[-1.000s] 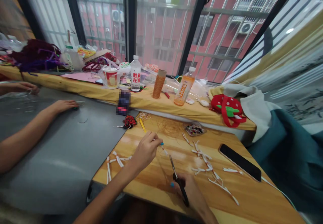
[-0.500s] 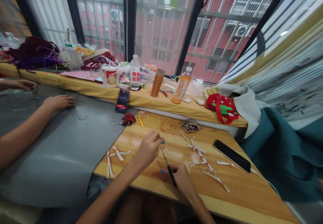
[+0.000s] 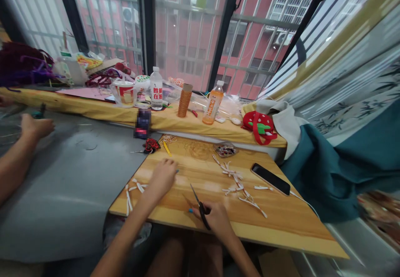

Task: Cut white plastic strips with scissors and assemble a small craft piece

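Observation:
My right hand (image 3: 215, 220) grips black-handled scissors (image 3: 198, 203), blades pointing up and left over the wooden board (image 3: 281, 223). My left hand (image 3: 161, 178) rests on the board with its fingers curled together; whatever they hold is too small to make out. White cut strips (image 3: 233, 183) lie scattered to the right of the scissors, and a few more white strips (image 3: 131, 191) lie by the board's left edge.
A black phone (image 3: 270, 178) lies on the board's right side. Another person's hand (image 3: 36, 127) works on the grey table (image 3: 71, 185) at left. Bottles (image 3: 156, 88), an orange drink (image 3: 213, 103), a thread spool (image 3: 184, 100) and a strawberry pouch (image 3: 258, 126) line the yellow sill.
The view swung right and up. My left hand drew back from the scissor tips and lowered onto the board. My right hand with the scissors pulled nearer the board's front edge.

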`<state>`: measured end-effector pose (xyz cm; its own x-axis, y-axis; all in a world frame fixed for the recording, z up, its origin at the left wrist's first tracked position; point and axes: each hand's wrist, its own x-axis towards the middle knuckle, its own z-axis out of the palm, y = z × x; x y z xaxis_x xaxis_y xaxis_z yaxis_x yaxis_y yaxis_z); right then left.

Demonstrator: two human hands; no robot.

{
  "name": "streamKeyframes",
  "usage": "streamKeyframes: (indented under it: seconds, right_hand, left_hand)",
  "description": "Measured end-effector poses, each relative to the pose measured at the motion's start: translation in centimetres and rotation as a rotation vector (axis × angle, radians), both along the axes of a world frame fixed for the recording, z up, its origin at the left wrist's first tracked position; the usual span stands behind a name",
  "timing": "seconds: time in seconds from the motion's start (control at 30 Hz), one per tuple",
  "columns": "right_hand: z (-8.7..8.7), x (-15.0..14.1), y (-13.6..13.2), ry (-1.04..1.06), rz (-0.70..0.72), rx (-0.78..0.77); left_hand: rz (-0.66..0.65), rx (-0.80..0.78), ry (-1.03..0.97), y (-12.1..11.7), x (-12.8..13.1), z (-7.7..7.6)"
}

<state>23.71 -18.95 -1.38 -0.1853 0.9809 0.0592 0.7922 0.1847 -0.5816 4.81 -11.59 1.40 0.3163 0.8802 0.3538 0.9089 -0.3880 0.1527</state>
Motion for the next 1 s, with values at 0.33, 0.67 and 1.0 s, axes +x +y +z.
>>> streamKeyframes:
  seconds: [0.33, 0.67, 1.0]
  right_hand:
    - [-0.4, 0.2, -0.2, 0.013, 0.001, 0.043]
    - [-0.2, 0.6, 0.3, 0.219, -0.003, -0.121]
    - [2.1, 1.9, 1.9, 0.397, 0.127, -0.345]
  left_hand:
    - [0.178, 0.073, -0.053, -4.2, -8.7, -6.9]
    - [-0.117, -0.193, -0.354, 5.5, -3.3, 2.0]
    - [-0.35, -0.619, -1.118, 9.5, -1.9, 2.6]
